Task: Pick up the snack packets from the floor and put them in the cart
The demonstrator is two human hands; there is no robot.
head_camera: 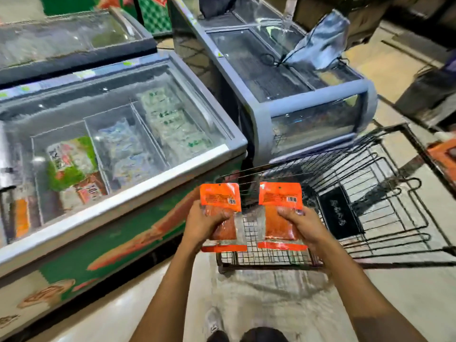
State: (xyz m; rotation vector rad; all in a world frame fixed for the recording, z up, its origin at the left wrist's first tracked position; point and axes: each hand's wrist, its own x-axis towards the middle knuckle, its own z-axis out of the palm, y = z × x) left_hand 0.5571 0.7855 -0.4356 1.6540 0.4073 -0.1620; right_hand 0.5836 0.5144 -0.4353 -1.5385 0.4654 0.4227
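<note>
I hold two orange snack packets upright over the near end of a black wire cart (385, 193). My left hand (201, 224) grips the left snack packet (219, 197) around its middle. My right hand (299, 224) grips the right snack packet (281, 195) the same way. Both packets show barcodes on their orange tops and clear windows with reddish contents. They hang side by side above the cart's fine mesh end (261, 255). A dark flat packet (339, 213) lies inside the cart.
A glass-topped chest freezer (118, 183) full of frozen goods stands close on the left. A second grey freezer (291, 95) stands beyond the cart. An orange item (444, 156) sits at the right edge. Pale tiled floor (271, 299) lies beneath me, my shoe (214, 322) on it.
</note>
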